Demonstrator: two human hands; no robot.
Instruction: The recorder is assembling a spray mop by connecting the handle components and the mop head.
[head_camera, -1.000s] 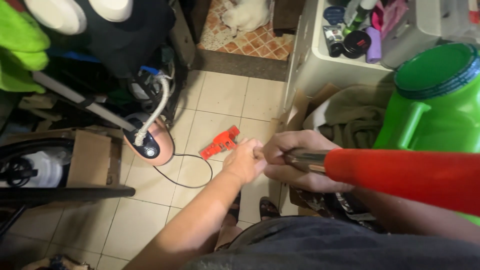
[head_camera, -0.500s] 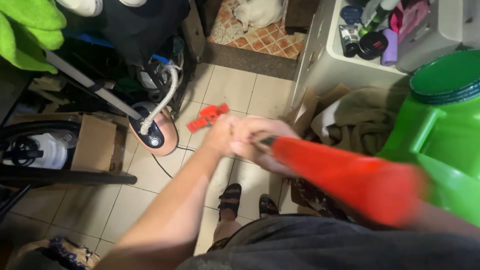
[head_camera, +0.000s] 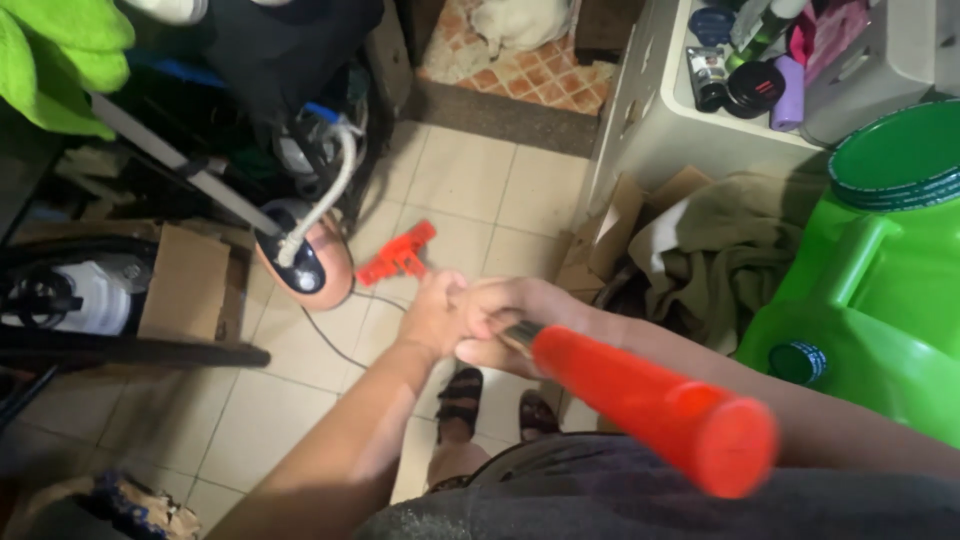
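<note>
My right hand (head_camera: 520, 320) grips the metal shaft of a tool with a thick orange handle (head_camera: 650, 405); the handle points back toward the camera. My left hand (head_camera: 432, 312) is closed over the shaft's far end, pressed against the right hand's fingers, and hides the tool's tip. Both hands hang above the tiled floor (head_camera: 470, 190), over my sandalled feet (head_camera: 462, 400).
A small red plastic piece (head_camera: 397, 255) lies on the tiles beside a pink steamer base (head_camera: 305, 265) with hose and cord. Cardboard box (head_camera: 185, 280) and dark clutter at left. A white shelf unit (head_camera: 660, 120) with bottles, a crumpled cloth (head_camera: 720, 250) and a green jug (head_camera: 880, 290) at right.
The joined hands and tool drifted slightly left, then right, and the orange handle has swung nearer the camera. The view has tilted a little downward.
</note>
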